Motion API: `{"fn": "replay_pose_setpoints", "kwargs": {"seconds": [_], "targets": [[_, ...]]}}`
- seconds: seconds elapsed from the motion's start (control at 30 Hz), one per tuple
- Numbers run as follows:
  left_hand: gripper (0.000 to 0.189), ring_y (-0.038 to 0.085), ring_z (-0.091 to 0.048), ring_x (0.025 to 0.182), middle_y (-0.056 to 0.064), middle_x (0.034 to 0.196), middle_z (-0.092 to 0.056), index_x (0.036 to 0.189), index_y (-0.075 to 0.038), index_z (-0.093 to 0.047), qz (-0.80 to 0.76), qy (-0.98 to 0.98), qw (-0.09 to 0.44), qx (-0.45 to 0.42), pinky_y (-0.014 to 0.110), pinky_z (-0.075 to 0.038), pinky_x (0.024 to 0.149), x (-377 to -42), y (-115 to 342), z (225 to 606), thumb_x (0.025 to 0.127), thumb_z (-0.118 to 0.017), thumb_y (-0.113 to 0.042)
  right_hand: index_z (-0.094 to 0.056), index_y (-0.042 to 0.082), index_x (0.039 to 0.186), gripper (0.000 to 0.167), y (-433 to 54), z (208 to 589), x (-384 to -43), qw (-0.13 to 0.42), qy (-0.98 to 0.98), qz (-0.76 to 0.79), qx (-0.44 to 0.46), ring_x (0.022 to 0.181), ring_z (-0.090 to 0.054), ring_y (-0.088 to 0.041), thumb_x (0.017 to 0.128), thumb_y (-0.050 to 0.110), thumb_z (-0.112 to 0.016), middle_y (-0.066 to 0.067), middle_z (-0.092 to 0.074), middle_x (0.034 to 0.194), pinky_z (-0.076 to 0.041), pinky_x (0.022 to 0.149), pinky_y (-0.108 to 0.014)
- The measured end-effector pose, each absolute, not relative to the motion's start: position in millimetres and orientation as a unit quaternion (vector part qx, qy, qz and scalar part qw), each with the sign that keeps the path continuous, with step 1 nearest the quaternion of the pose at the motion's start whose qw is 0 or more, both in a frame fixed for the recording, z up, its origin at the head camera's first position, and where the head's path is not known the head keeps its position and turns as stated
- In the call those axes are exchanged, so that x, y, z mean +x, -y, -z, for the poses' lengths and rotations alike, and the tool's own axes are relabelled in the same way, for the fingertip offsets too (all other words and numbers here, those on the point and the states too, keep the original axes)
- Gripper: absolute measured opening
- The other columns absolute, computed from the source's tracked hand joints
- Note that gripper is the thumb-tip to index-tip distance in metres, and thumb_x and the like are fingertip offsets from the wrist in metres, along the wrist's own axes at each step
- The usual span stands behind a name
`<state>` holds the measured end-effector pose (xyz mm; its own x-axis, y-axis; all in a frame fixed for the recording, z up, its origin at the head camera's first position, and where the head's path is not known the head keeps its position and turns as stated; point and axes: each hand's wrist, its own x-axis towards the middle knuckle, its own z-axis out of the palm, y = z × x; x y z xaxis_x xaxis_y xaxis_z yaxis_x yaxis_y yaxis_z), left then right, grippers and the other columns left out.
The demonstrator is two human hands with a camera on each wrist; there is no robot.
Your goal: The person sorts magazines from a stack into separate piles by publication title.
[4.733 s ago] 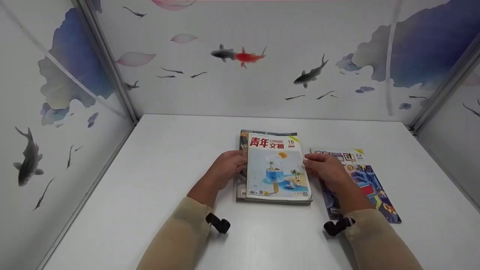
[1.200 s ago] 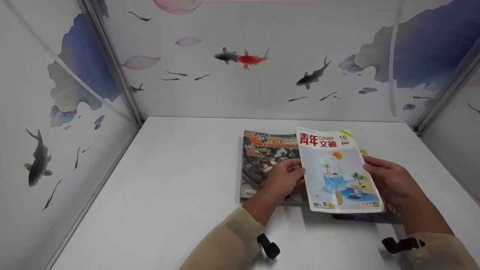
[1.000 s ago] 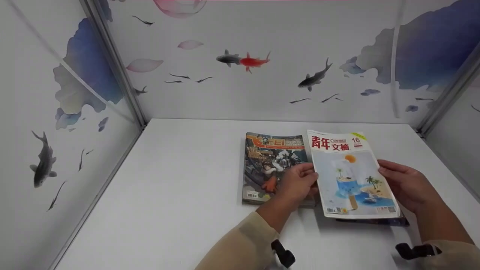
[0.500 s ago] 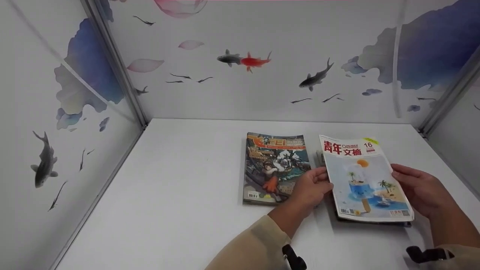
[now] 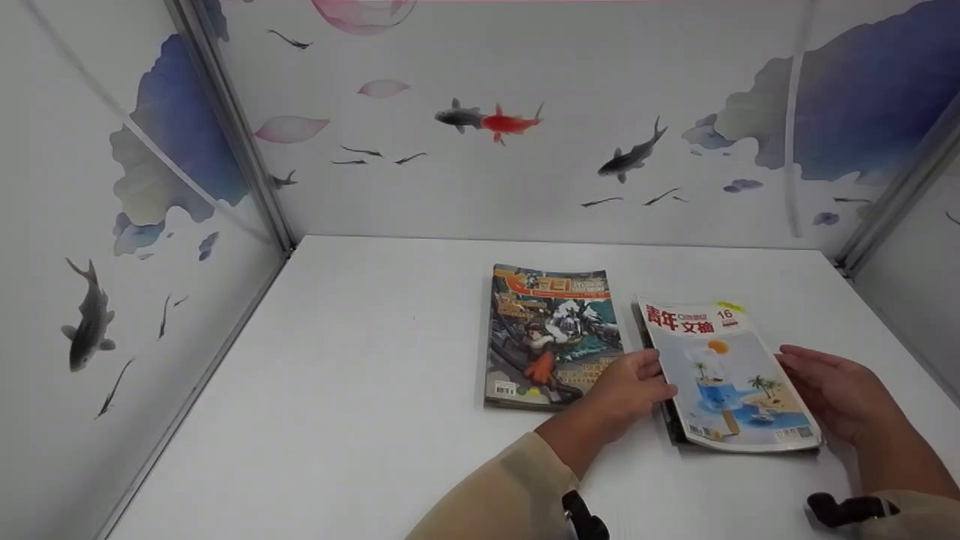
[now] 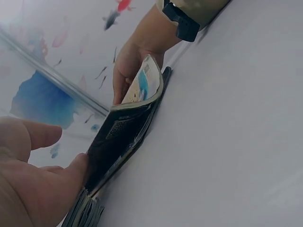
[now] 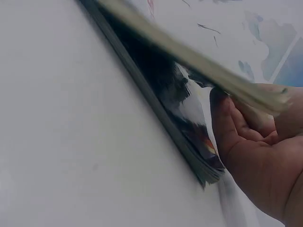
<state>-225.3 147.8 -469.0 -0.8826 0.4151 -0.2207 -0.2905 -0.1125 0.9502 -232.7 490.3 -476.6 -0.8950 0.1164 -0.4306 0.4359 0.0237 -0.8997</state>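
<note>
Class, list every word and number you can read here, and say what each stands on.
"青年文摘": red title on the white magazine.
"16": near that cover's top right.
Too small or blurred: the white magazine's remaining print.
Too unclear: the orange-titled magazine's stylised title and small print.

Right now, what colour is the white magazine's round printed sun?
Orange sun, clearest in the head view.

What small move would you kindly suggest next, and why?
I'd probably lower the white magazine flat onto the darker magazine beneath, since a gap shows between them in the right wrist view, with the left hand and right hand beside the upper one.
</note>
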Motion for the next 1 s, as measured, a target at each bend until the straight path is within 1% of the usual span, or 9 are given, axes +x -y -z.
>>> {"fn": "replay_pose_setpoints", "kwargs": {"seconds": [0.07, 0.17, 0.23, 0.37, 0.43, 0.5, 0.73, 0.83, 1.0], "targets": [[0.066, 0.029, -0.053, 0.151, 0.014, 0.162, -0.054, 0.158, -0.007, -0.051, -0.738, -0.627, 0.241, 0.057, 0.045, -0.048, 0.122, -224.8, -147.7, 469.7, 0.096, -0.072, 0.002, -0.052, 0.025, 0.159, 0.076, -491.2, 477.6, -233.3, 0.112, -0.719, 0.656, 0.201, 0.093, -0.074, 0.005, 0.094, 0.052, -0.079, 0.029, -0.076, 0.097, -0.064, 0.083, -0.023], [0.07, 0.03, -0.049, 0.154, 0.013, 0.165, -0.05, 0.159, -0.009, -0.05, -0.731, -0.633, 0.247, 0.065, 0.043, -0.048, 0.122, -224.0, -147.5, 469.6, 0.094, -0.072, 0.005, -0.043, 0.02, 0.165, 0.085, -492.5, 478.3, -232.8, 0.107, -0.727, 0.647, 0.203, 0.092, -0.072, 0.007, 0.095, 0.055, -0.076, 0.031, -0.075, 0.096, -0.063, 0.083, -0.021], [0.07, 0.029, -0.048, 0.155, 0.011, 0.166, -0.049, 0.158, -0.011, -0.051, -0.724, -0.64, 0.25, 0.065, 0.043, -0.048, 0.122, -222.9, -147.3, 468.5, 0.093, -0.074, 0.005, -0.049, 0.024, 0.16, 0.075, -493.5, 478.1, -231.3, 0.102, -0.72, 0.655, 0.205, 0.093, -0.073, 0.006, 0.096, 0.054, -0.076, 0.029, -0.076, 0.097, -0.063, 0.083, -0.02], [0.069, 0.025, -0.048, 0.155, 0.001, 0.165, -0.052, 0.156, -0.019, -0.055, -0.712, -0.657, 0.244, 0.053, 0.043, -0.047, 0.123, -221.9, -147.4, 464.6, 0.093, -0.078, -0.001, -0.069, 0.031, 0.13, 0.039, -493.8, 475.4, -228.2, 0.077, -0.687, 0.692, 0.207, 0.094, -0.076, 0.0, 0.095, 0.044, -0.08, 0.021, -0.08, 0.098, -0.063, 0.084, -0.02], [0.068, 0.024, -0.049, 0.155, -0.003, 0.165, -0.053, 0.155, -0.022, -0.056, -0.713, -0.659, 0.235, 0.05, 0.043, -0.046, 0.124, -222.3, -146.7, 462.5, 0.094, -0.078, -0.003, -0.073, 0.033, 0.119, 0.029, -492.7, 473.5, -227.4, 0.066, -0.668, 0.712, 0.209, 0.094, -0.077, -0.004, 0.093, 0.04, -0.083, 0.017, -0.081, 0.099, -0.064, 0.084, -0.021], [0.066, 0.023, -0.05, 0.154, -0.004, 0.163, -0.054, 0.154, -0.023, -0.057, -0.722, -0.654, 0.223, 0.049, 0.042, -0.046, 0.124, -223.2, -145.6, 461.0, 0.094, -0.077, -0.004, -0.075, 0.033, 0.118, 0.028, -490.2, 471.8, -227.2, 0.059, -0.66, 0.72, 0.205, 0.095, -0.077, -0.006, 0.093, 0.039, -0.084, 0.015, -0.081, 0.1, -0.064, 0.084, -0.021], [0.06, 0.02, -0.054, 0.151, -0.002, 0.158, -0.06, 0.153, -0.015, -0.057, -0.765, -0.612, 0.192, 0.062, 0.041, -0.047, 0.123, -226.8, -138.1, 458.4, 0.097, -0.071, 0.0, -0.076, 0.032, 0.118, 0.024, -470.9, 465.7, -227.7, 0.051, -0.673, 0.721, 0.153, 0.097, -0.077, -0.008, 0.095, 0.036, -0.082, 0.014, -0.081, 0.105, -0.063, 0.085, -0.02], [0.056, 0.019, -0.058, 0.147, -0.003, 0.152, -0.064, 0.15, -0.016, -0.059, -0.774, -0.604, 0.184, 0.053, 0.042, -0.05, 0.121, -229.2, -134.2, 456.6, 0.098, -0.071, 0.0, -0.077, 0.033, 0.119, 0.023, -458.4, 461.2, -227.8, 0.055, -0.685, 0.716, 0.126, 0.099, -0.077, -0.01, 0.097, 0.036, -0.08, 0.014, -0.081, 0.11, -0.063, 0.087, -0.02], [0.056, 0.022, -0.056, 0.148, 0.004, 0.155, -0.061, 0.152, -0.013, -0.056, -0.78, -0.6, 0.167, 0.069, 0.041, -0.051, 0.119, -234.7, -116.8, 453.0, 0.099, -0.069, -0.002, -0.073, 0.027, 0.132, 0.038, -431.7, 450.1, -229.0, 0.065, -0.694, 0.709, 0.105, 0.103, -0.076, -0.01, 0.097, 0.038, -0.08, 0.014, -0.081, 0.113, -0.063, 0.09, -0.02]]}}
